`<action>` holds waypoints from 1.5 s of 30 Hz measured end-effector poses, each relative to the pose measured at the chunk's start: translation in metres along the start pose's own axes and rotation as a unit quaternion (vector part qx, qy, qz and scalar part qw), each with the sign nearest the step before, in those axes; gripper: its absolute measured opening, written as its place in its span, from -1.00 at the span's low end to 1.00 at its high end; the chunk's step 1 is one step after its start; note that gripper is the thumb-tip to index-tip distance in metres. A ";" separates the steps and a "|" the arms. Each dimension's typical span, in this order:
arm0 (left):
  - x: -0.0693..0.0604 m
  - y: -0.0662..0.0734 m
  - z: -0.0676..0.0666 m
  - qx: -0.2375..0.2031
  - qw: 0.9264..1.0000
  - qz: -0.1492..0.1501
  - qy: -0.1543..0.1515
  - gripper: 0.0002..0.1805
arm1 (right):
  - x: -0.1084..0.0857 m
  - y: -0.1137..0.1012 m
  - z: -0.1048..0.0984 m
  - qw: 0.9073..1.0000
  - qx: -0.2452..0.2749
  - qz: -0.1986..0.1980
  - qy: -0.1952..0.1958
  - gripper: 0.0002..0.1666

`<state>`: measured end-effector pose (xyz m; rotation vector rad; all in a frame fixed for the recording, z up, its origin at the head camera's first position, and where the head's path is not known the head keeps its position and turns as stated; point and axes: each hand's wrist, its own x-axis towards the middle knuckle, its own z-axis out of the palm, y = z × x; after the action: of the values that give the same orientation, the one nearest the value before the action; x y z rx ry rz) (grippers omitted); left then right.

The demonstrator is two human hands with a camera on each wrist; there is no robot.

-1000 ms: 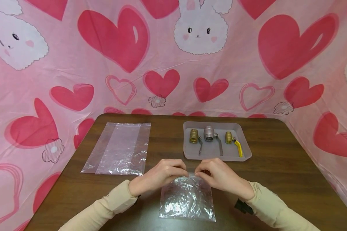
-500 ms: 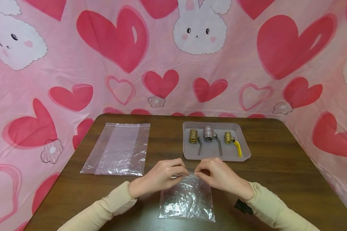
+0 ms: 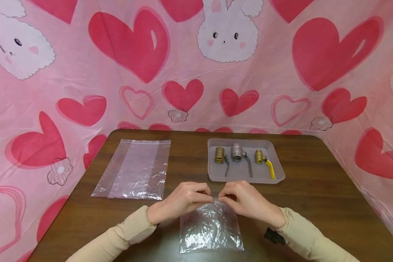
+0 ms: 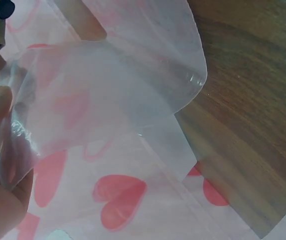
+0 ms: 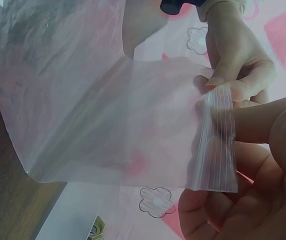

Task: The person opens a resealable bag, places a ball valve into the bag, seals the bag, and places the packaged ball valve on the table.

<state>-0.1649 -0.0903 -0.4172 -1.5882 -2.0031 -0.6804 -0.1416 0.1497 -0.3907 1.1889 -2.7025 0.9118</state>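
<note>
A clear zip-lock bag (image 3: 213, 231) hangs from or lies below both hands near the front of the table. At its upper edge, the left hand (image 3: 189, 198) pinches the zip end between thumb and fingers. Close beside it the right hand (image 3: 248, 200) pinches the same edge, the fingertips almost meeting. The right wrist view shows the ridged zip strip (image 5: 217, 145) between the hands; the bag looks flat, with nothing seen inside. In the left wrist view the bag's film (image 4: 98, 95) stretches out from the fingers.
Two overlapping clear zip-lock bags (image 3: 135, 169) lie flat at the left. A translucent tray (image 3: 245, 179) behind the hands holds a brass valve (image 3: 219, 155), a silver valve (image 3: 237, 152) and a small brass valve with a yellow handle (image 3: 270, 169). A heart-patterned curtain (image 3: 183, 94) surrounds the wooden table (image 3: 314, 189).
The right hand has shifted slightly left, bringing the fingertips closer together. The bag's lower edge has come slightly nearer to the person. Both hands keep pinching the zip edge.
</note>
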 end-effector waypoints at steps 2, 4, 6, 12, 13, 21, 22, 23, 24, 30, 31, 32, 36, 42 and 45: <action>0.000 0.000 0.000 0.003 1.000 0.006 0.004 -0.90 | 0.000 -0.001 0.000 1.000 -0.005 0.007 0.002 -0.92; 0.000 0.000 0.001 0.007 1.000 0.012 0.009 -0.91 | -0.001 -0.002 0.000 1.000 -0.005 0.014 0.004 -0.92; 0.000 0.000 0.001 0.013 1.000 0.021 0.014 -0.92 | -0.001 -0.003 0.000 1.000 -0.002 0.021 0.003 -0.92; 0.000 0.000 0.002 0.012 0.999 0.038 0.022 -0.89 | -0.002 -0.004 -0.001 0.999 0.009 0.034 -0.006 -0.91; 0.000 0.000 0.002 0.011 0.999 0.039 0.022 -0.88 | -0.003 -0.004 -0.001 0.999 0.009 0.036 -0.006 -0.91; 0.000 -0.001 0.003 0.007 0.999 0.042 0.020 -0.87 | -0.002 -0.005 -0.001 0.999 0.009 0.051 -0.006 -0.92; -0.001 -0.001 0.003 0.006 0.999 0.043 0.020 -0.87 | -0.002 -0.005 -0.001 0.999 0.008 0.051 -0.005 -0.92; -0.001 -0.001 0.004 0.004 0.999 0.043 0.021 -0.87 | -0.003 -0.005 0.000 0.999 0.009 0.050 -0.005 -0.92; -0.001 -0.001 0.004 0.002 0.999 0.043 0.021 -0.87 | -0.003 -0.004 0.000 0.999 0.009 0.050 -0.003 -0.92; 0.000 -0.002 0.005 -0.033 0.999 0.014 0.035 -0.85 | -0.004 0.001 0.002 0.999 0.007 0.005 0.037 -0.95; 0.000 -0.002 0.004 -0.041 0.998 0.005 0.037 -0.85 | -0.004 0.002 0.002 0.999 0.005 -0.009 0.049 -0.94; 0.000 -0.002 0.004 -0.047 0.998 -0.005 0.040 -0.85 | -0.004 0.003 0.003 0.998 0.000 -0.025 0.061 -0.90; 0.001 -0.001 0.004 -0.054 0.997 -0.031 0.039 -0.87 | -0.005 0.005 0.005 0.993 -0.036 -0.072 0.087 -0.75; 0.000 -0.002 0.004 -0.061 0.996 -0.052 0.045 -0.90 | -0.010 0.004 0.005 0.987 -0.089 -0.100 0.094 -0.91; -0.001 -0.003 0.003 -0.065 0.995 -0.063 0.051 -0.89 | -0.012 0.002 0.004 0.984 -0.111 -0.108 0.090 -0.79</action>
<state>-0.1679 -0.0892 -0.4203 -1.4761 -2.0325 -0.9392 -0.1333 0.1565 -0.3981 1.2551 -2.4010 0.6351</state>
